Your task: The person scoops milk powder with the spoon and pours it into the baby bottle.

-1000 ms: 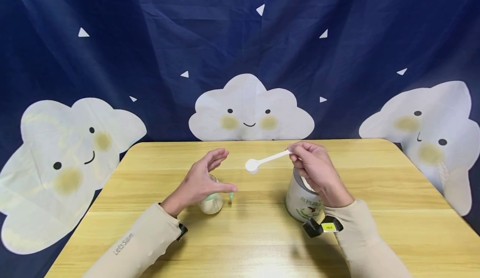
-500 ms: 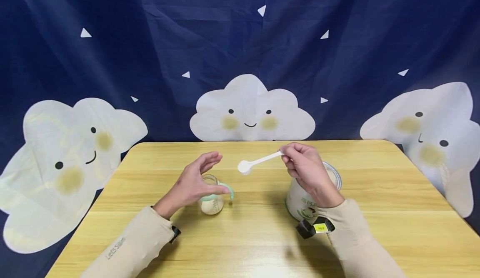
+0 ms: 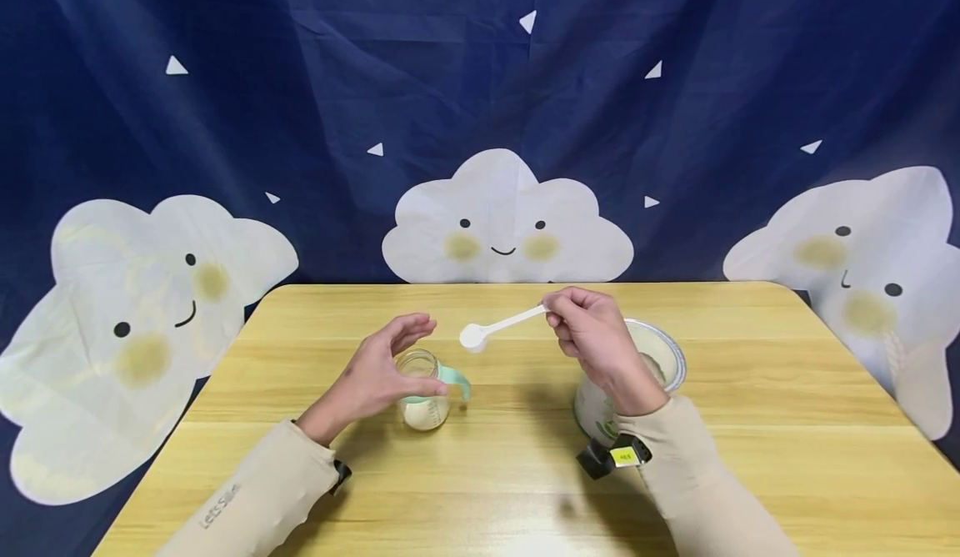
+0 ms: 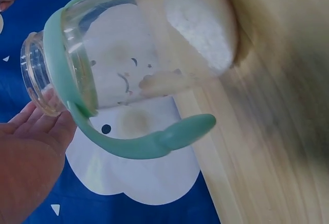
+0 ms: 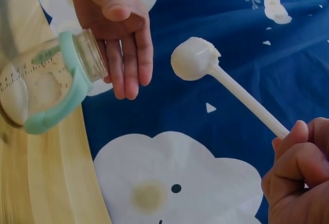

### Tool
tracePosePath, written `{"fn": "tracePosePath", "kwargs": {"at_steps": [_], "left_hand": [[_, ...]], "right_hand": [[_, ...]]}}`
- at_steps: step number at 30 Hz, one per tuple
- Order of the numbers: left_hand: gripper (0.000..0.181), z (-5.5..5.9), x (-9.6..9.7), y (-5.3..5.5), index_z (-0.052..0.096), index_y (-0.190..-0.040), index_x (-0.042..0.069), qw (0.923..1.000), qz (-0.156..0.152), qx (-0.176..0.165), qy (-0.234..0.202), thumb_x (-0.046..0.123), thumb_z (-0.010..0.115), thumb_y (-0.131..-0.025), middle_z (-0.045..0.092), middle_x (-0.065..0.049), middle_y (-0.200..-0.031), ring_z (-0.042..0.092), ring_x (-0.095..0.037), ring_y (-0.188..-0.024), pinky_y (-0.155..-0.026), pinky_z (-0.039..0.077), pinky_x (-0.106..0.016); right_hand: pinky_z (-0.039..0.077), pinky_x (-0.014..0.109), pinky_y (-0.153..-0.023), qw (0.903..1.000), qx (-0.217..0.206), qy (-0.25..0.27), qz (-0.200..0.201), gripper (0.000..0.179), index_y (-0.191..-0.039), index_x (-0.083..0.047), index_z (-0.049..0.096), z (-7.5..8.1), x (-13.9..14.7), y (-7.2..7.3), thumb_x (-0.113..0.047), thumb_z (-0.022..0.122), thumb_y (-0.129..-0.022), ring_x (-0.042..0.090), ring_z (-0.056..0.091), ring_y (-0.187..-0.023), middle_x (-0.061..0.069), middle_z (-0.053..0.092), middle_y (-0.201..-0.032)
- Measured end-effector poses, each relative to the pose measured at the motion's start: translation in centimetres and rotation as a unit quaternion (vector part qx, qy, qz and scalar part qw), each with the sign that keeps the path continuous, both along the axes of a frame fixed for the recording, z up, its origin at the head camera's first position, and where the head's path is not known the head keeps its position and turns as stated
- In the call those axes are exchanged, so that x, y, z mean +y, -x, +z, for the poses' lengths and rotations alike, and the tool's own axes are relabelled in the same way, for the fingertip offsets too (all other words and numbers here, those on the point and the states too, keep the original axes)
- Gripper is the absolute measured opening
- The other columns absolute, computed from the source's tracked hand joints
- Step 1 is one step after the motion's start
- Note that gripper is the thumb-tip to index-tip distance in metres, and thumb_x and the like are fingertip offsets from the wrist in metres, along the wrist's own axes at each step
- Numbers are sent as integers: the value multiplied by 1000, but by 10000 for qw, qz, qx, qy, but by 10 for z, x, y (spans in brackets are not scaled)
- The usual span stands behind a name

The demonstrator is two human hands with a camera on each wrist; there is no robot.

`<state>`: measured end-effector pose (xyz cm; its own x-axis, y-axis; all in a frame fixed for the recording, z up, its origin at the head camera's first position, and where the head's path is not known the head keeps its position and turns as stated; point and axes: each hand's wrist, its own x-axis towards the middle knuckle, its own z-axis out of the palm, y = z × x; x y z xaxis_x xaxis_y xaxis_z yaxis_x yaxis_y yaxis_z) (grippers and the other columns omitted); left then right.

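A clear baby bottle (image 3: 424, 411) with a mint-green handled collar (image 4: 56, 64) stands uncapped on the table, white powder in its bottom. My left hand (image 3: 378, 378) is beside the bottle's neck, fingers extended and thumb apart; in the right wrist view its palm faces the bottle mouth. My right hand (image 3: 592, 336) pinches the end of a white measuring scoop (image 5: 195, 59) by its long handle. White powder shows at the scoop's rim. The scoop's bowl is in the air, right of the bottle and higher than its mouth.
A milk powder can (image 3: 660, 340), lidless, stands on the table at the right, partly hidden behind my right hand and wrist. The wooden table (image 3: 480, 490) ends at a dark blue curtain (image 3: 450, 57) printed with white clouds.
My right hand has carried the scoop leftward from over the can towards the bottle. My left hand has shifted slightly left, and more of the bottle's mouth and handle shows.
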<state>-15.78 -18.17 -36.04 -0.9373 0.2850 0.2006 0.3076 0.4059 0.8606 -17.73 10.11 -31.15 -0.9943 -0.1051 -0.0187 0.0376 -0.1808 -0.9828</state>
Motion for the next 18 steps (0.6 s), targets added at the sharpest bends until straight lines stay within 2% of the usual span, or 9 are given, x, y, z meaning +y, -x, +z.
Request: {"fn": "tracePosePath", "kwargs": {"at_steps": [7,18], "left_hand": [[91,-6,-4,-1,48,-141,-2,9999,31,85,142,18,95,-66,57,-14,-140,51,-32,-132,-112,37,-45],[89,-13,-8,-3,49,-140,0,10000,30,-44,73,20,95,-66,59,-11,-139,52,-28,-132,-110,39,-45]], "right_hand": [[20,14,-40,10000,-14,31,-12,23,-72,-8,61,-1,-7,0,-1,56,-93,2,33,-45,-3,52,-62],[19,15,-40,10000,-33,58,-35,21,-75,-6,62,-4,-19,1,0,55,-94,3,30,-44,-2,53,-62]]}}
